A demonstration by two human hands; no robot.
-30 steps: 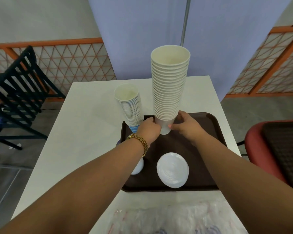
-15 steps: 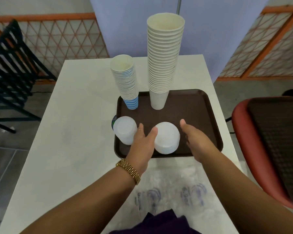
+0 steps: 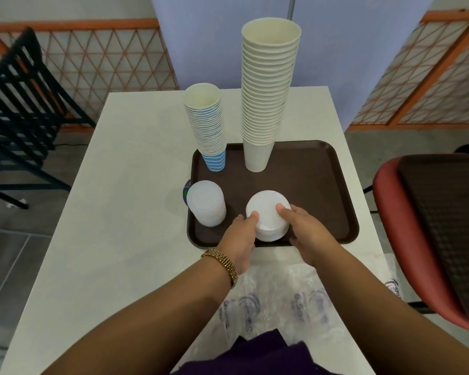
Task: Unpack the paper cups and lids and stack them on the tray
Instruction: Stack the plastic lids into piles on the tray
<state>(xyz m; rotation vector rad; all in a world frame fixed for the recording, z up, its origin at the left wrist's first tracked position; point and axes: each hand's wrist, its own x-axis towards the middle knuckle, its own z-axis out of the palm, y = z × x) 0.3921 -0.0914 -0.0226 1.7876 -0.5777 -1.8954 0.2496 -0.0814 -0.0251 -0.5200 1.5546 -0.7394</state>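
Both hands close on the stack of white lids (image 3: 268,219) at the near middle of the brown tray (image 3: 322,185). The left hand (image 3: 240,236) has its thumb on the stack's left top edge, and the right hand (image 3: 305,230) curls thumb and fingers round its right side, so the stack is held between them. The step in hand looks like squaring up or shifting this lid stack; the cups already stand on the tray.

Next, I judge, the stack needs an even squeeze from both sides and a low, short slide or lift, since loose lids shear easily.

The stack sits close to the tray's near rim, with bare tray to its right and behind it. To the left, the clear lid stack (image 3: 206,203) stands on the tray's left edge, near the left hand. At the far side stand the blue-striped cup stack (image 3: 207,125) and the tall white cup stack (image 3: 267,90), which could tip if knocked. Empty plastic wrapping (image 3: 276,301) lies on the white table (image 3: 119,212) under the forearms.
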